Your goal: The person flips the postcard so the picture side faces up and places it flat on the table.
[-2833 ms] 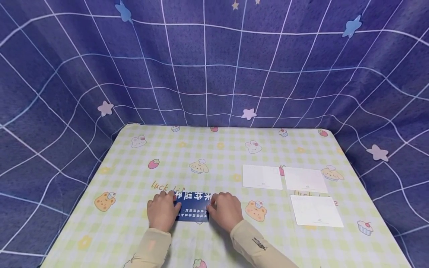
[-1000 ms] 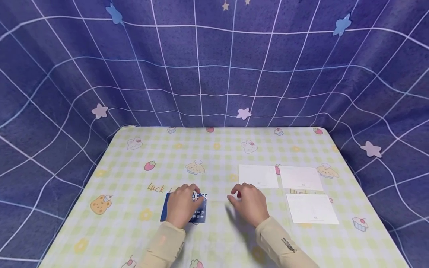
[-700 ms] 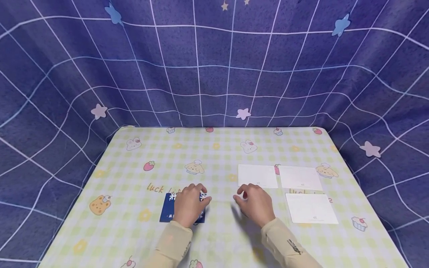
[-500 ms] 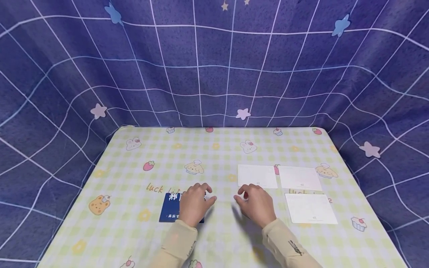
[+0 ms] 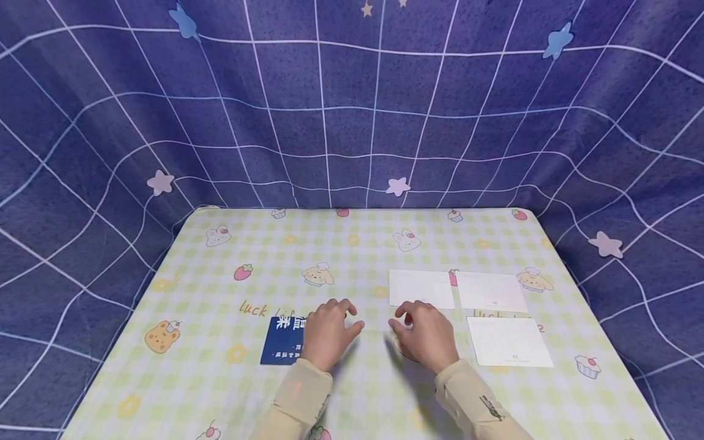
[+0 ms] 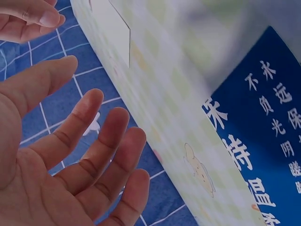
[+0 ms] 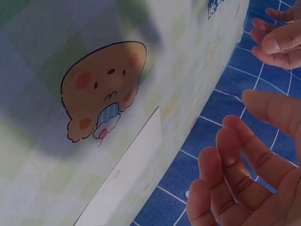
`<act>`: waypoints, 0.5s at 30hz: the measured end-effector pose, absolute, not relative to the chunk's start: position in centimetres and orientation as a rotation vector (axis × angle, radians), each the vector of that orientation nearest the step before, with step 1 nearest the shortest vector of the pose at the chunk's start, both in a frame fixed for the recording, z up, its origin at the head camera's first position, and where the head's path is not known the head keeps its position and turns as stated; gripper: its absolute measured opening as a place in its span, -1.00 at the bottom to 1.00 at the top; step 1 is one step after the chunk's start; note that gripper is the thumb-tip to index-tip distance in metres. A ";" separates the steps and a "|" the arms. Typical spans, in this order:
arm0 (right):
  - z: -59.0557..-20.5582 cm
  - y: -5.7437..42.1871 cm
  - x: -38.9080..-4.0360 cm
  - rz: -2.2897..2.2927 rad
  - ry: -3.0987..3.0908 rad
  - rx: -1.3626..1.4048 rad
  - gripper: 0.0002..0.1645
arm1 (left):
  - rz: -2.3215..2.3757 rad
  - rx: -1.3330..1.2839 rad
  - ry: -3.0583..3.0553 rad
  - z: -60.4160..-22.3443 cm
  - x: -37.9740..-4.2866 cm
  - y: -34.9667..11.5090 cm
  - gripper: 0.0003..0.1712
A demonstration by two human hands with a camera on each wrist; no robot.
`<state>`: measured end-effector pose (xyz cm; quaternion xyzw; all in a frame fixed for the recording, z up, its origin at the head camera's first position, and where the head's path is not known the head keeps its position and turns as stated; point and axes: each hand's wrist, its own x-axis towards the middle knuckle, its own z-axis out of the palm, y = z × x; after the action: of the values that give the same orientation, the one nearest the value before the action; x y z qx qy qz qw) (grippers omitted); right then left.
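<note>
A dark blue card [image 5: 277, 342] with white Chinese characters lies flat on the tablecloth, its right part hidden under my left hand [image 5: 330, 336] in the head view. That hand hovers above the card with loosely bent fingers, holding nothing. In the left wrist view, its fingers [image 6: 84, 165] stand apart from the blue card [image 6: 268, 136]. To the right, my right hand [image 5: 426, 335] hangs over a printed bear, fingers loosely curled and nothing in them. The right wrist view shows its fingers [image 7: 230, 174] apart from the cloth.
Three white cards lie on the right: one at the back left [image 5: 422, 288], one beside it [image 5: 491, 292] and one nearer the front [image 5: 509, 342]. The checked tablecloth [image 5: 187, 391] covers the table. A blue star-and-grid curtain [image 5: 352, 122] surrounds the back and sides.
Earlier, both hands touched the blue card's two ends. They have let go; the right hand moved off to the right, and the left has drifted right across the card, uncovering its left part.
</note>
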<state>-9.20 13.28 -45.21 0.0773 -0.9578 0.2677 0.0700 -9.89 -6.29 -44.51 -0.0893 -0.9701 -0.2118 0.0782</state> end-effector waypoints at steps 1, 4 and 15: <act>-45.2 13.3 -9.2 0.803 -2.880 0.232 -0.88 | -0.632 -0.268 -2.907 -44.5 -9.9 -6.2 -0.76; -45.2 13.5 -9.1 0.797 -2.882 0.230 -0.88 | -0.631 -0.266 -2.917 -44.5 -9.9 -5.9 -0.76; -45.3 14.2 -9.0 0.824 -2.897 0.199 -0.87 | -0.632 -0.309 -2.901 -44.6 -9.8 -4.9 -0.76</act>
<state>-8.97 14.16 -45.28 0.0658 -0.9579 0.2724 0.0617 -9.78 -4.92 -44.61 -0.1031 -0.9689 -0.2112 0.0780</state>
